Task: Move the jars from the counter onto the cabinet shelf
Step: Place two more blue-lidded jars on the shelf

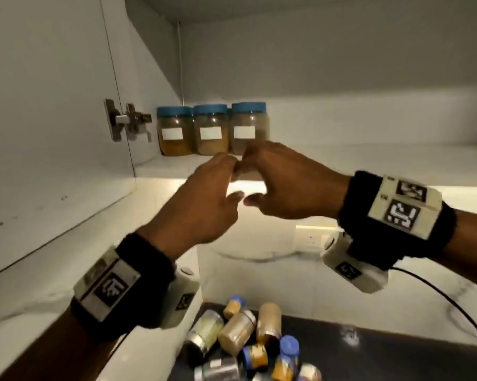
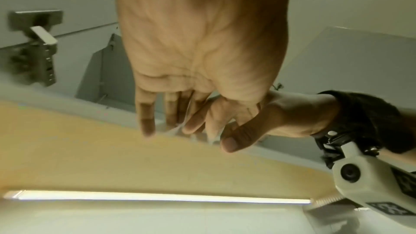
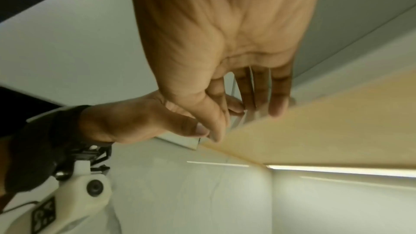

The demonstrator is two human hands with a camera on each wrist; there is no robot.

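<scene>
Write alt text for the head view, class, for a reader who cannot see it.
Two hands, left hand and right hand, meet at the front edge of a cabinet shelf where three blue-lidded jars stand in a row. More jars lie jumbled on the dark counter below.

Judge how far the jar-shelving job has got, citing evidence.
Done: three blue-lidded clear jars stand in a row on the white cabinet shelf. In hand: left hand and right hand meet at the shelf edge; whether they hold anything is unclear. Left: a heap of small jars lying on the dark counter.
</scene>
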